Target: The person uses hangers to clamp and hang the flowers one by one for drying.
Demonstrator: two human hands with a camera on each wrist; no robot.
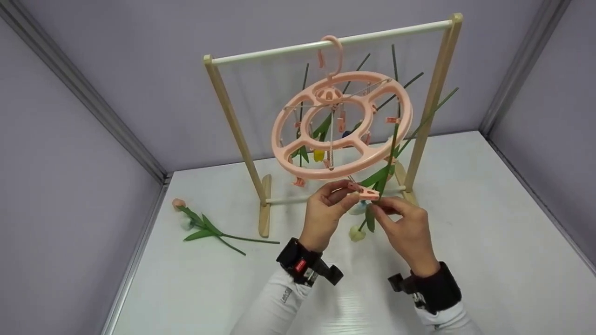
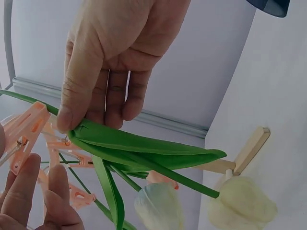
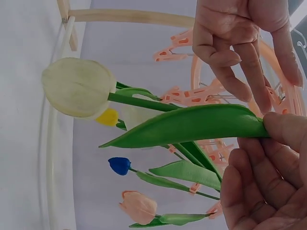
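In the head view my left hand (image 1: 323,216) pinches a pink clip (image 1: 370,194) of the round pink hanger (image 1: 328,174) between thumb and fingers. Close to the clip's tip, my right hand (image 1: 409,230) pinches the green stem of a white artificial tulip (image 1: 357,233), whose bloom points down. The left wrist view shows the right thumb and fingers at the base of the leaf (image 2: 144,143), with the clip (image 2: 29,129) against the stem. Whether the clip bites the stem, I cannot tell. Blue, yellow and pink tulips (image 3: 139,207) hang from other clips in the right wrist view.
The hanger hooks over the white bar (image 1: 279,50) of a wooden stand (image 1: 235,130). Two loose tulips (image 1: 205,228), one pink and one pale, lie on the white table (image 1: 153,288) at the left. Grey-white walls (image 1: 70,163) enclose the table.
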